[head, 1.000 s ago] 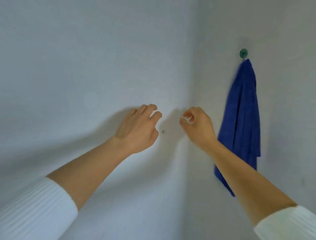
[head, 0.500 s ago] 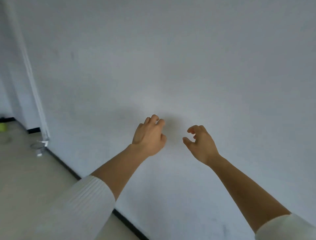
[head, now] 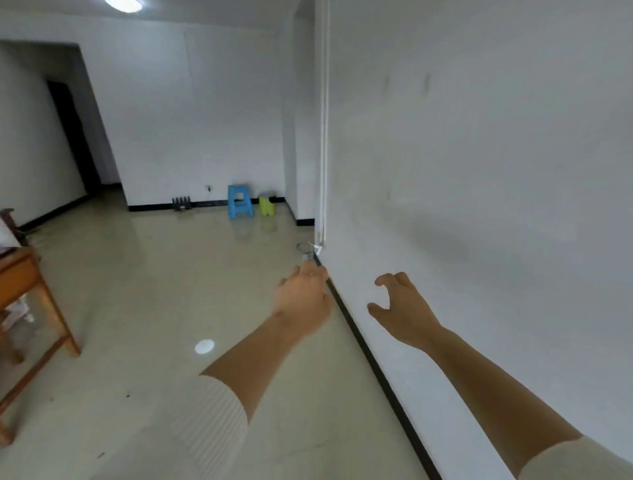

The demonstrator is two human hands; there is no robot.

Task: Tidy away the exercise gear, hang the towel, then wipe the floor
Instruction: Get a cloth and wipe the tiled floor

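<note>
Your left hand (head: 303,298) hangs at centre frame, its back toward you, fingers loosely curled and holding nothing. Your right hand (head: 404,308) is just right of it, before the white wall (head: 496,171), fingers and thumb apart. The glossy floor (head: 154,308) fills the left and lower frame. A blue stool (head: 239,205) and a yellow-green bin (head: 267,204) stand at upper centre.

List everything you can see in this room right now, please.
stool: one, blue, by the far wall
bin: one, yellow-green, right of the stool
table: one, wooden, left edge
lamp: one, white, ceiling
doorway: one, dark, far left
skirting: one strip, black, foot of the wall
floor: one, glossy cream
left hand: one, empty, over the floor
right hand: one, empty, before the wall
</note>
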